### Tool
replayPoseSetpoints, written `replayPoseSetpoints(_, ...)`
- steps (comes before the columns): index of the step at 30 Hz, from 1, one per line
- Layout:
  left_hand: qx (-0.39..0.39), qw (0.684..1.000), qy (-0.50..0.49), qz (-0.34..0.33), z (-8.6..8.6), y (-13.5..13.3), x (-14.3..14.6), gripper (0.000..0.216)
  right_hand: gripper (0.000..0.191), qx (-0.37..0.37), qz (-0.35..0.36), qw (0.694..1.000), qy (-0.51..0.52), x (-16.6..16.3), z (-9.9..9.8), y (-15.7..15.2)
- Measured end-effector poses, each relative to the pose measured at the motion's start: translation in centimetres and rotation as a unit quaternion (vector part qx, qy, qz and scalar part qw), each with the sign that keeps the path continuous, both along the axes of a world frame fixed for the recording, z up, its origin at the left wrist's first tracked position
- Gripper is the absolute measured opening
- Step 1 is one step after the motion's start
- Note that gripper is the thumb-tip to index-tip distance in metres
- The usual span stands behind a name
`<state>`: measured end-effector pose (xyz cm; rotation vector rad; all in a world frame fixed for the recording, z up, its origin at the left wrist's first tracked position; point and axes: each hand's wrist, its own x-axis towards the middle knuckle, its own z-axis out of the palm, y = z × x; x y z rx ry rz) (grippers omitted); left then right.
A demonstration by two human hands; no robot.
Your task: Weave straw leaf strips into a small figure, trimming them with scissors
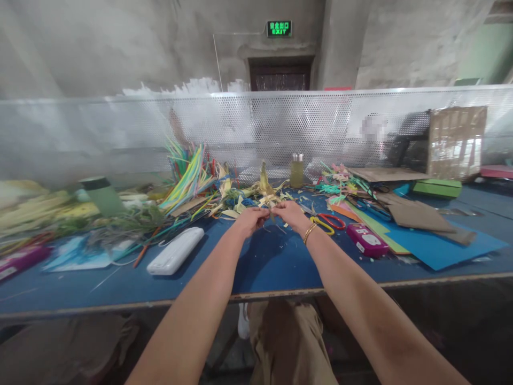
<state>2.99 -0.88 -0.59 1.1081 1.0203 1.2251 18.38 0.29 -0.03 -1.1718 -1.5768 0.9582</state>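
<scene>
Both my arms reach out over a blue table (272, 267). My left hand (250, 219) and my right hand (290, 215) meet in the middle, fingers curled and pinched together on a thin strip of paper (271, 214) between them. A gold bracelet sits on my right wrist. Just beyond the hands lies a heap of yellow and green paper strips (256, 198) with a pointed folded piece (264, 179) standing in it.
A white pencil case (175, 251) lies left of my hands. Scissors with yellow and red handles (326, 222), a magenta box (366, 239) and blue and brown paper sheets (433, 240) lie to the right. A bottle (297, 170) and a perforated screen (280, 128) stand behind.
</scene>
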Motion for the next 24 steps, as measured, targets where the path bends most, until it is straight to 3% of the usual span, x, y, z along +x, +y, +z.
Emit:
replayPoseSetpoints(5,0.016,0.997,0.068,0.016,-0.2,0.3,-0.3,0.014,0.012,0.032,0.01,0.997,-0.067,0.1,0.1,-0.4)
replayPoseSetpoints(9,0.049,0.989,0.129,0.044,-0.5,0.4,-0.1,0.012,0.019,0.03,-0.021,0.993,-0.113,-0.3,-0.1,-0.6)
replayPoseSetpoints(14,0.086,0.983,0.149,0.06,-0.7,0.3,0.6,0.013,0.023,-0.03,0.016,0.999,-0.04,-1.0,-0.6,-0.2)
replayPoseSetpoints(24,0.022,1.0,0.011,-0.007,-0.3,0.2,0.4,0.016,0.016,-0.005,0.021,1.0,-0.001,-0.5,-0.3,0.1)
